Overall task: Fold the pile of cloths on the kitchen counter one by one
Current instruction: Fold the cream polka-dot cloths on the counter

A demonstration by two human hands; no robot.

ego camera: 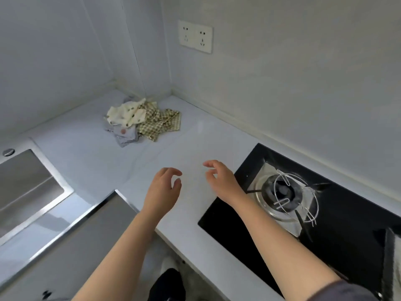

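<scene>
Far back on the counter (195,135), the soft, light cloths (142,121) want a corner pinch; left hand (161,187) and right hand (221,180) hang loose, holding nothing

We see soft, cool, even light; the pile of cloths (142,121) casts barely a shadow on the white counter (195,137). Glare streaks the steel sink rim (50,168) and the black hob glass (347,213). Wall lines bow toward the edges of our view; the lower corners smear.

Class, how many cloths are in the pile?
3: a cream spotted cloth on top, a green checked cloth at right, a pale blue cloth underneath; others may be hidden.
</scene>
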